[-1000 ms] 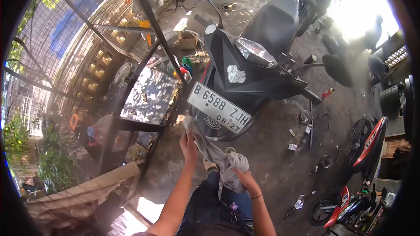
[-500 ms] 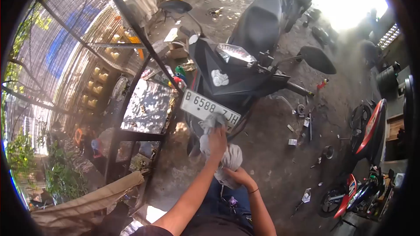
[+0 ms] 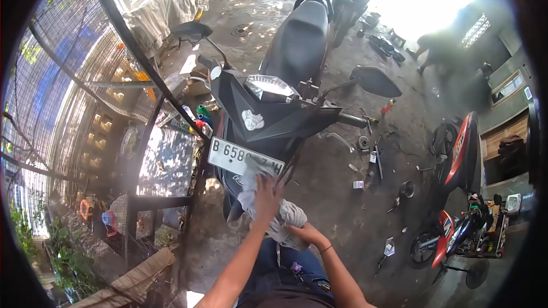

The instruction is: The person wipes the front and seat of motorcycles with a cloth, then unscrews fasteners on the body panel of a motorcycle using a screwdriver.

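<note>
A crumpled light grey cloth [image 3: 293, 214] lies bunched in front of the black motorcycle [image 3: 260, 115]. My left hand [image 3: 266, 201] is on its upper part, which covers some of the white number plate [image 3: 224, 158]. The fingers of that hand point up over the fabric, towards the plate's lower right portion. Lower and to the right, my right hand [image 3: 309, 235] is closed around the hanging bulk of the same cloth. Its fingertips are partly hidden in the folds.
To the left stands a metal-framed rack [image 3: 162, 201] beside the motorcycle. Loose parts and a round metal piece [image 3: 363, 143] lie on the floor at right. A red motorcycle [image 3: 461, 147] is further right, and a dark scooter [image 3: 350, 1] stands behind.
The view has shifted, so the motorcycle sits further left and more of the right side shows. My left hand and the cloth have moved slightly across the lower part of the plate.
</note>
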Demonstrator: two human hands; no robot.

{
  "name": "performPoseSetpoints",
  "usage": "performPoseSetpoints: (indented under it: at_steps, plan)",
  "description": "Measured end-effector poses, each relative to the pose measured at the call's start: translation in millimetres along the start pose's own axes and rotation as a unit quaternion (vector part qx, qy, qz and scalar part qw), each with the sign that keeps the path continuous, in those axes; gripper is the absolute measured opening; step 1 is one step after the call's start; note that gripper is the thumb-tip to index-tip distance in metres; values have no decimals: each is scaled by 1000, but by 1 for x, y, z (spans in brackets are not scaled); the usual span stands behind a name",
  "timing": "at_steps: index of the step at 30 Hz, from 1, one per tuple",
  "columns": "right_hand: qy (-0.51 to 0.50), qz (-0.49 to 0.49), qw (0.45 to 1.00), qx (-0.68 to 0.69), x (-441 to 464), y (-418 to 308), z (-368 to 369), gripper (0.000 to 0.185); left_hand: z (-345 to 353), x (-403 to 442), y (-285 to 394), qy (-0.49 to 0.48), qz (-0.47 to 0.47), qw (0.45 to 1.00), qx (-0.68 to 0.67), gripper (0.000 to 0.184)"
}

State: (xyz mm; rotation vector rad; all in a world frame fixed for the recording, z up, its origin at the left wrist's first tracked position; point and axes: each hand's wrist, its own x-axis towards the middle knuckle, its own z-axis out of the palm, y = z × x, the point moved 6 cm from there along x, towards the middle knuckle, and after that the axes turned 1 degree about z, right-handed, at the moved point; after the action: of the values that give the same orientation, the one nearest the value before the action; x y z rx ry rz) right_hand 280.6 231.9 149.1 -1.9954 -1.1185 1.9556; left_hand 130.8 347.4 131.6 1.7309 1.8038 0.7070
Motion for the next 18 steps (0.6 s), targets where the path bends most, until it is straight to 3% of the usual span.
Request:
performPoseSetpoints:
  at_steps: [1, 3, 4, 6, 9, 10, 13, 15, 18]
  plan:
    - [0, 5, 1000, 7, 5, 0, 0, 53, 1, -12, 1, -15, 20, 1000, 5, 55]
    - [83, -108, 987, 80, 18, 2, -4, 55, 2, -30, 0, -43, 60, 997, 12, 51]
    - [121, -164, 972, 115, 24, 7, -7, 56, 3, -36, -12, -79, 4, 986, -148, 50]
    - [125, -115, 974, 148, 44, 38, -8, 56, 0, -51, -38, -147, -107, 877, -444, 46]
    - [133, -120, 974, 136, 40, 35, -11, 55, 8, -73, -76, -188, -309, 802, -476, 41]
    - [130, -115, 978, 113, 40, 39, -12, 55, 8, -77, -85, -201, -300, 806, -470, 41]
    - [137, -52, 988, -42, -9, -1, -32, 54, -3, -96, -90, -180, -388, 734, -527, 37]
    - [154, -35, 982, -105, -17, 2, -49, 54, -8, -104, -101, -171, -400, 769, -467, 39]
    - [187, -47, 976, -102, 18, 89, -76, 55, 8, -120, -153, -184, -384, 842, -332, 43]
